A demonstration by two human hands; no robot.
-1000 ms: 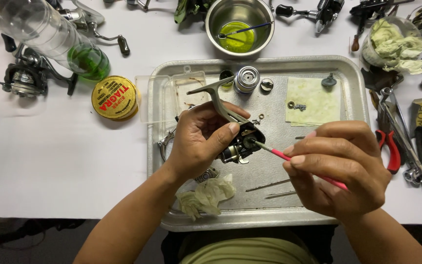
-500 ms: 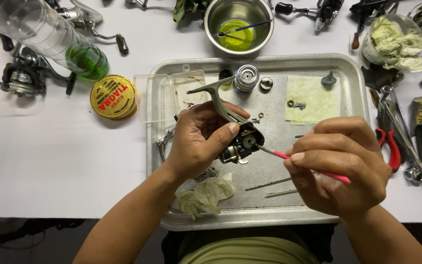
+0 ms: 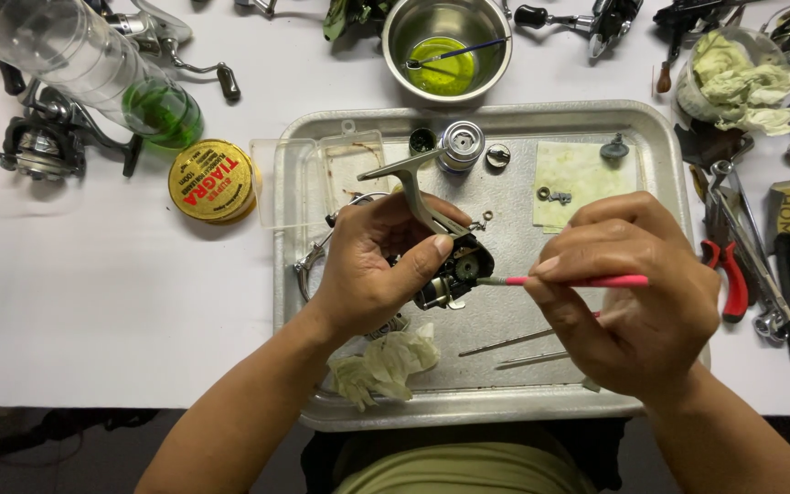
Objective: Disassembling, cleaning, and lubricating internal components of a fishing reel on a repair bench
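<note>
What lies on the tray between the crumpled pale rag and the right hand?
In the head view, two thin metal rods lie on the bare metal tray between the crumpled pale rag and the right hand, nothing else.

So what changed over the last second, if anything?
The pink-handled tool in the right hand levelled out from a downward slant to near horizontal, tip still at the open reel body. The left hand kept its grip on the reel. Nothing was picked up or let go; the tray stayed put.
</note>
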